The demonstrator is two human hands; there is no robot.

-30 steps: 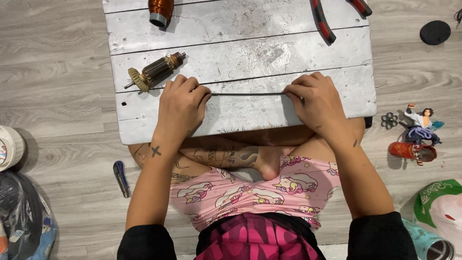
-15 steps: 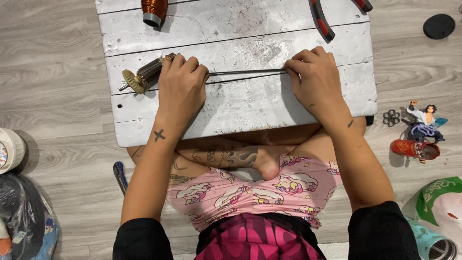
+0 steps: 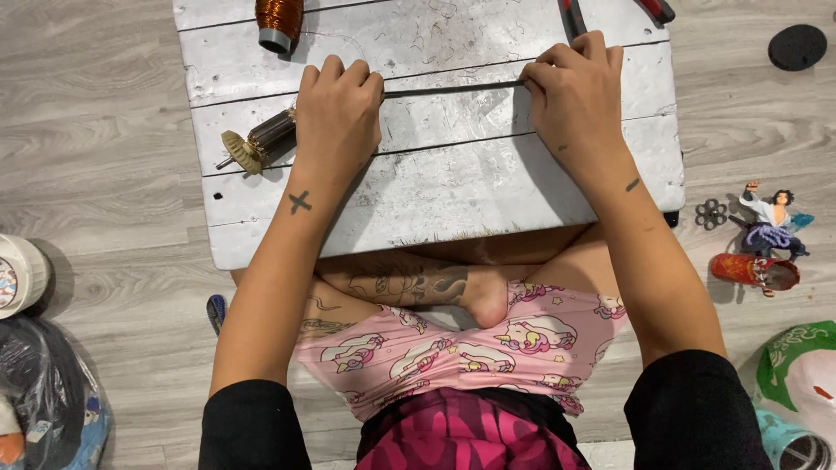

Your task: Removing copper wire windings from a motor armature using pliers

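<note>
Across the white board [image 3: 453, 174] on the lap, a thin dark wire [image 3: 453, 88] runs left to right, stretched between both fists; left hand [image 3: 338, 109] curls shut pinching its left end, beside a motor armature [image 3: 261, 144]; right hand [image 3: 575, 91] pinches the right end.

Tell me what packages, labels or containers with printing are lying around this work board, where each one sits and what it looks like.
Round white tub: left edge of the floor, with a coloured label on its side.
Dark plastic bag: bottom left corner, crumpled, glossy, blue at its lower edge.
Green and white bag: bottom right, crumpled, with swirling green print.
Red can: right of the board, lying on its side.
No screens or signs.
</note>
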